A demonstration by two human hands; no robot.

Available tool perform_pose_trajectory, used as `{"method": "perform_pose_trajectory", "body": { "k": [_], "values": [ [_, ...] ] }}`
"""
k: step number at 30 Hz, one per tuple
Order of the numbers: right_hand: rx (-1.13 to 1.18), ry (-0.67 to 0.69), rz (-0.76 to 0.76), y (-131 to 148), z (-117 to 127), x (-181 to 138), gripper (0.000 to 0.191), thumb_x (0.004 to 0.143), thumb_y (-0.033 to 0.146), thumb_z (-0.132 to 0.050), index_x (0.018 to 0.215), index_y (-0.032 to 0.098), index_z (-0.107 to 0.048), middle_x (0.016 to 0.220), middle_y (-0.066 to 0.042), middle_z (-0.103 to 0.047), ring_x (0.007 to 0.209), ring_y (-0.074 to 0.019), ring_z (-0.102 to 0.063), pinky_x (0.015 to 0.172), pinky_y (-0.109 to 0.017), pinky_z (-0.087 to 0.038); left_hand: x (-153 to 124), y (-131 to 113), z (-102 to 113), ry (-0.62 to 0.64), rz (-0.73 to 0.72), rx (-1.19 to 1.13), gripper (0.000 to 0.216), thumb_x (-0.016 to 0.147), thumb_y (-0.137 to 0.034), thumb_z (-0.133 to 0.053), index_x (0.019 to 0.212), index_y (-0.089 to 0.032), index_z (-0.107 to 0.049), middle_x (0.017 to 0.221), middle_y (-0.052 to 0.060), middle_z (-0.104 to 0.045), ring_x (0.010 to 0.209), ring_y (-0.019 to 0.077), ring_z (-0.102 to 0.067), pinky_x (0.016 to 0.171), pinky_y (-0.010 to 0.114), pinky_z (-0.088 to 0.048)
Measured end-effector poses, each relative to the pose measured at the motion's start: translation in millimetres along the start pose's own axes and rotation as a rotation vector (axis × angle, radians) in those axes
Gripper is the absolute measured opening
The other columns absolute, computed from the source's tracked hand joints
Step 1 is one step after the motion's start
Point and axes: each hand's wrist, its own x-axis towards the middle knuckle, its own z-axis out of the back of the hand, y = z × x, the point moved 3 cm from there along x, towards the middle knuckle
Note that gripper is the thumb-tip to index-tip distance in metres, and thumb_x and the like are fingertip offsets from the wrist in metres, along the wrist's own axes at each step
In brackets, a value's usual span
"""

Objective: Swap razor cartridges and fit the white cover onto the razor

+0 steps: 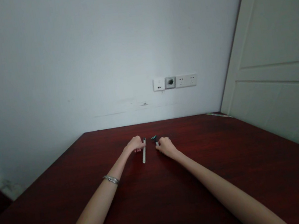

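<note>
Both my arms reach far out over a dark red wooden table (pixel 230 174). My left hand (pixel 134 144) rests with curled fingers against the top end of a thin white stick-like tool (pixel 144 152) that lies flat on the table. My right hand (pixel 165 146) is closed around the handle of a small razor-like tool with a teal and black head (pixel 154 138), which pokes out from the fingers. The two hands are a short gap apart. A silver bracelet (pixel 111 179) sits on my left wrist.
A white wall stands behind the table, with a row of wall sockets (pixel 175 82). A pale panelled door (pixel 277 71) closes the right side. A thin light strip (pixel 219 115) lies at the table's far right corner.
</note>
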Motion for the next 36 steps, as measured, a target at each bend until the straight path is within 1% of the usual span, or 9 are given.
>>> {"method": "perform_pose_trajectory", "body": {
  "k": [3, 11, 16, 19, 21, 25, 28, 30, 36],
  "values": [
    [0.01, 0.007, 0.004, -0.5, -0.4, 0.9, 0.024, 0.076, 0.032, -0.057, 0.082, 0.012, -0.068, 0.084, -0.015, -0.069, 0.081, -0.0212, -0.064, 0.067, -0.022, -0.043, -1.9, -2.1, -1.7, 0.019, 0.015, 0.044, 0.025, 0.069, -0.031, -0.057, 0.055, -0.01, -0.059, 0.049, 0.004, -0.059, 0.035, 0.0082, -0.047, 0.043, 0.021, -0.044],
    [0.035, 0.001, 0.034, 3.7, -2.7, 1.6, 0.025, 0.076, 0.036, -0.06, 0.075, 0.012, -0.068, 0.077, -0.013, -0.069, 0.076, -0.0193, -0.065, 0.064, -0.021, -0.044, -6.7, -5.6, -4.4, -0.009, 0.024, 0.086, 0.02, 0.064, -0.029, -0.058, 0.055, -0.012, -0.059, 0.038, 0.001, -0.051, 0.036, 0.0097, -0.048, 0.046, 0.02, -0.043],
    [0.068, -0.026, 0.048, 4.1, -0.5, 1.9, 0.027, 0.075, 0.038, -0.06, 0.07, 0.012, -0.067, 0.073, -0.013, -0.069, 0.072, -0.0195, -0.066, 0.063, -0.022, -0.044, -8.5, -10.0, -6.2, 0.002, 0.013, 0.11, 0.018, 0.065, -0.026, -0.056, 0.054, -0.012, -0.059, 0.039, 0.002, -0.052, 0.038, 0.0109, -0.049, 0.046, 0.021, -0.043],
    [0.199, -0.032, 0.048, 1.4, 8.0, 0.4, 0.033, 0.081, 0.038, -0.051, 0.069, 0.012, -0.067, 0.064, -0.01, -0.067, 0.057, -0.0162, -0.063, 0.052, -0.02, -0.044, -8.2, -11.6, -5.2, -0.02, 0.0, 0.099, 0.019, 0.066, -0.024, -0.054, 0.053, -0.011, -0.058, 0.043, 0.004, -0.054, 0.037, 0.0113, -0.049, 0.043, 0.022, -0.041],
    [0.321, -0.013, 0.045, -1.0, 16.9, -1.9, 0.034, 0.083, 0.036, -0.046, 0.069, 0.012, -0.067, 0.058, -0.007, -0.065, 0.045, -0.0127, -0.058, 0.043, -0.019, -0.04, -8.0, -14.0, -2.6, -0.067, -0.017, 0.05, 0.022, 0.068, -0.024, -0.052, 0.051, -0.011, -0.057, 0.044, 0.004, -0.055, 0.036, 0.0105, -0.047, 0.041, 0.021, -0.04],
    [0.521, 0.018, 0.074, -2.1, 36.4, -9.8, 0.031, 0.079, 0.037, -0.051, 0.075, 0.012, -0.069, 0.049, -0.001, -0.059, 0.033, -0.0076, -0.047, 0.034, -0.016, -0.033, -10.3, -25.9, 3.5, -0.173, -0.089, -0.175, 0.03, 0.075, -0.029, -0.049, 0.053, -0.01, -0.057, 0.046, 0.002, -0.054, 0.034, 0.0074, -0.046, 0.039, 0.018, -0.038],
    [0.569, 0.0, 0.122, 3.4, 45.3, -16.5, 0.036, 0.075, 0.046, -0.056, 0.076, 0.013, -0.07, 0.046, 0.0, -0.057, 0.034, -0.0069, -0.045, 0.035, -0.016, -0.032, -15.5, -39.8, 7.7, -0.222, -0.148, -0.314, 0.032, 0.077, -0.032, -0.05, 0.057, -0.01, -0.059, 0.049, 0.001, -0.056, 0.035, 0.0062, -0.047, 0.038, 0.016, -0.037],
    [0.545, -0.02, 0.147, 9.6, 47.0, -19.8, 0.038, 0.072, 0.049, -0.058, 0.072, 0.013, -0.07, 0.048, -0.001, -0.059, 0.038, -0.0079, -0.048, 0.038, -0.017, -0.033, -20.6, -49.0, 11.7, -0.265, -0.16, -0.363, 0.03, 0.078, -0.032, -0.051, 0.06, -0.01, -0.06, 0.05, 0.001, -0.057, 0.035, 0.0058, -0.048, 0.038, 0.015, -0.037],
    [0.321, -0.187, 0.14, 24.3, 50.5, -24.8, 0.029, 0.069, 0.044, -0.063, 0.066, 0.016, -0.068, 0.066, -0.006, -0.068, 0.064, -0.0159, -0.062, 0.055, -0.02, -0.038, -33.9, -67.2, 20.8, -0.385, -0.143, -0.388, 0.027, 0.078, -0.032, -0.053, 0.065, -0.01, -0.062, 0.056, 0.003, -0.06, 0.037, 0.0064, -0.05, 0.038, 0.016, -0.036]
  ]
}}
